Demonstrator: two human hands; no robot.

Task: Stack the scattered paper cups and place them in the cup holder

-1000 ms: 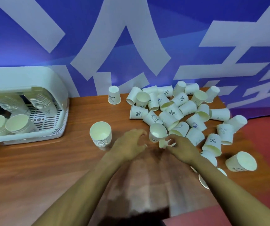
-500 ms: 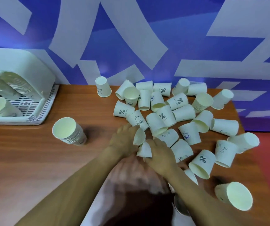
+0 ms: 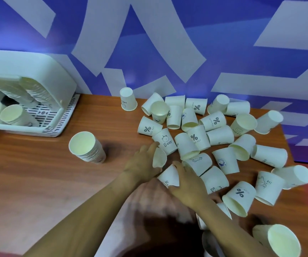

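Blue wall (image 3: pixel 149 58) w/ big white angular shapes, flat, fills the top half. Below it the wood-grain table (image 3: pixel 28 182), smooth brown top. White plastic cup holder (image 3: pixel 38 71) at far left: rounded hood, slotted tray base, ribbed stacks of nested cups lying tilted inside. Scattered paper cups (image 3: pixel 214 138) cover the table's right half, thin white tapered cones, most on their sides, some printed "%", "Bear", "Hi". Upright stacked cups (image 3: pixel 86 147) stand alone btwn holder and pile, rims ridged. One inverted cup (image 3: pixel 128 101) sits near the wall, apart from the pile.

Left hand (image 3: pixel 142 164) holds a cup (image 3: pixel 159 157) by its side, mouth facing right. Right hand (image 3: pixel 186 182) grips a "Hi" cup (image 3: pixel 169 176) just below it; the two cups nearly touch.

Vs 0.5 s ago: both hands in about the same spot, same cups held; holder shows more fully at left, view shifted.
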